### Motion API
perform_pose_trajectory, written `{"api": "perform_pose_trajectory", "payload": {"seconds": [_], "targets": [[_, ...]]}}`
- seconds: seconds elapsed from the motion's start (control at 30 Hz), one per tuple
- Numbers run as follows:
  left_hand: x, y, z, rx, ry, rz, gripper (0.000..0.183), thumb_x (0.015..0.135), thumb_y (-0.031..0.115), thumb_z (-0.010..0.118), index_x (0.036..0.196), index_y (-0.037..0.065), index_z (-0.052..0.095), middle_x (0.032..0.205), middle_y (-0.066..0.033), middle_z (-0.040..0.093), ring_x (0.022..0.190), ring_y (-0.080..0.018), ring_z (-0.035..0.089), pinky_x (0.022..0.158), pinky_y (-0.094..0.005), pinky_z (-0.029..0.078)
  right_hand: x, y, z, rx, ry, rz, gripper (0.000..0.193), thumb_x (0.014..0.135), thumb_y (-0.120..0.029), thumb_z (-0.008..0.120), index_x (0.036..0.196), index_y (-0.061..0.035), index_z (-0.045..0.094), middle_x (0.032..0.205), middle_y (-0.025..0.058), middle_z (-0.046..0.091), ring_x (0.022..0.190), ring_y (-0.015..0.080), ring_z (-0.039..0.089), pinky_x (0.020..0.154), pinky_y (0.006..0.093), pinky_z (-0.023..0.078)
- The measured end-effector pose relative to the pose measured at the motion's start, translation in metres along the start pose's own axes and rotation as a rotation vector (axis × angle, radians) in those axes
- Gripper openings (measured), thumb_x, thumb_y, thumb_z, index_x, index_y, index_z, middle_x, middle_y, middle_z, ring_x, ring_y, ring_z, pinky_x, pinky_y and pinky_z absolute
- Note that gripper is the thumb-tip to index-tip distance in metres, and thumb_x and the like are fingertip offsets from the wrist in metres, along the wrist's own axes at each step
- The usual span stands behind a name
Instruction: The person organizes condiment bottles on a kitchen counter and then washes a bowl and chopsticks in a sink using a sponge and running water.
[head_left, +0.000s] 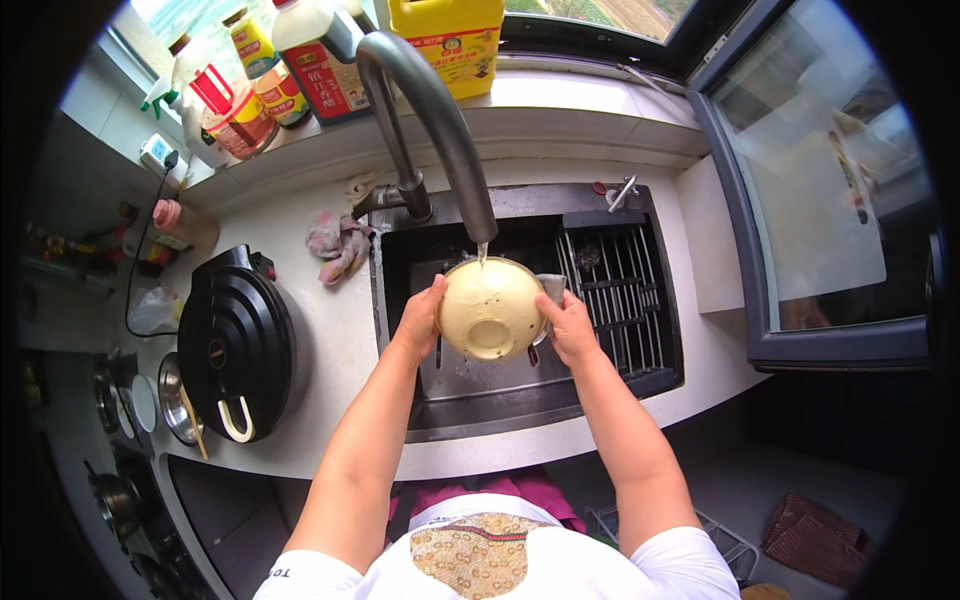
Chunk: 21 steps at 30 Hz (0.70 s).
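Note:
A cream-coloured bowl (470, 310) is tipped bottom up over the dark sink (440, 415), its round foot facing me. Water runs from the curved grey faucet (470, 160) onto its upturned outside. My left hand (421, 318) grips the bowl's left rim. At the right rim my right hand (570, 328) is closed on the bowl, with a grey cloth (551, 287) pressed between the fingers and the rim. The undersides of both hands' fingers are partly hidden behind the bowl.
A slatted drain rack (630, 290) fills the sink's right side. A crumpled pinkish rag (338, 245) lies left of the faucet. Farther left sits a round black electric griddle (240, 350). Bottles and a yellow jug (465, 50) line the sill; an open window sash (830, 200) juts in at right.

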<state>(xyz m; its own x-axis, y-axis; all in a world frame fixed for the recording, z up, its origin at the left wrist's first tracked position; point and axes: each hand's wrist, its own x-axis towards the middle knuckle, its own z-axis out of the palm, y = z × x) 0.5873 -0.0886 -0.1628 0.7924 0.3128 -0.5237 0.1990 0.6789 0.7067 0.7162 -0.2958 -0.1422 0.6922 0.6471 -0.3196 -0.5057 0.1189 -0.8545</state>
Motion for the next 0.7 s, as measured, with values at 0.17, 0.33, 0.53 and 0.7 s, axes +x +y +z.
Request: {"api": "perform_pose_trajectory", "payload": {"seconds": [0.17,0.33,0.53,0.7], "targets": [[-0.007,-0.003,0.013,0.294,0.170,0.210,0.046,0.094,0.044,0.047,0.095,0.001,0.063,0.088,-0.0049,0.063,0.079,-0.0118,0.058,0.072,-0.0270,0.046,0.014,0.007,0.015,-0.215,0.151,-0.229,0.038,0.093,-0.024,0.055,0.122,0.0011,0.054,0.136,0.0136,0.046,0.119,0.0184,0.048,0.100,0.0293,0.036],[-0.006,-0.023,0.035,0.642,0.523,0.494,0.051,0.095,0.043,0.042,0.079,-0.002,0.061,0.069,-0.0161,0.061,0.063,-0.0217,0.056,0.061,-0.0326,0.043,-0.018,0.029,0.086,-1.075,-0.014,-0.460,0.053,0.088,-0.037,0.056,0.132,-0.0080,0.046,0.144,0.0253,0.026,0.136,0.0392,0.019,0.109,0.0467,0.020],[-0.035,-0.028,0.045,0.680,0.534,0.707,0.050,0.096,0.036,0.041,0.066,-0.002,0.051,0.053,-0.0144,0.046,0.048,-0.0243,0.041,0.049,-0.0371,0.036,0.050,0.037,0.056,-0.327,0.294,-0.064,0.038,0.095,-0.029,0.045,0.117,-0.0002,0.056,0.099,0.0146,0.064,0.092,0.0218,0.060,0.085,0.0303,0.045],[-0.032,-0.016,0.050,0.691,0.511,0.691,0.053,0.097,0.041,0.036,0.069,-0.001,0.053,0.056,-0.0165,0.050,0.051,-0.0296,0.047,0.051,-0.0387,0.038,0.013,0.036,0.084,-0.833,0.289,-0.453,0.035,0.084,-0.022,0.059,0.116,-0.0086,0.059,0.109,0.0167,0.055,0.103,0.0315,0.054,0.089,0.0376,0.042]]}}
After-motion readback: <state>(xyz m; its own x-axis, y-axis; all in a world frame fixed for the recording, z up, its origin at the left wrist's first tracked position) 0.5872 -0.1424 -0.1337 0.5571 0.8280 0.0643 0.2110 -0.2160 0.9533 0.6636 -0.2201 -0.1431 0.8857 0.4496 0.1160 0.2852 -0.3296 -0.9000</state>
